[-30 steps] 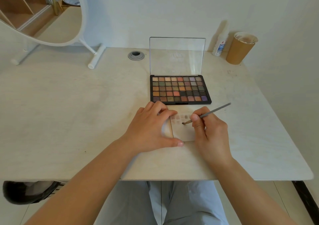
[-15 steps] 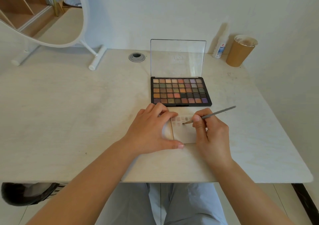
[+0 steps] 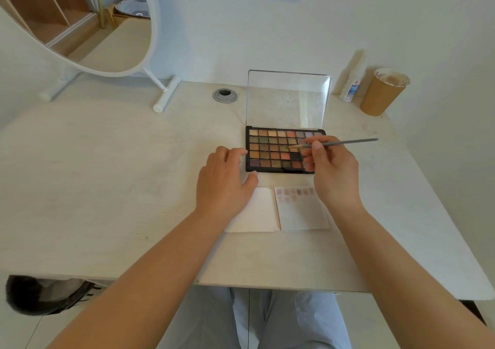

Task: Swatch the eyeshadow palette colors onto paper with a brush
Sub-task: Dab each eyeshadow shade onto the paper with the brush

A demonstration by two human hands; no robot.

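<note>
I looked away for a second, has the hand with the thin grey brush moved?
Yes. The right hand has carried the thin grey brush away from the white paper booklet, farther from the person, over the black eyeshadow palette.

The eyeshadow palette, black with rows of brown, orange, green and purple pans, lies flat at frame centre, its clear lid upright. The thin grey brush slants across it, tip on a middle-row pan. Below lies the open paper, its right page showing faint pinkish swatches along the top.
</note>
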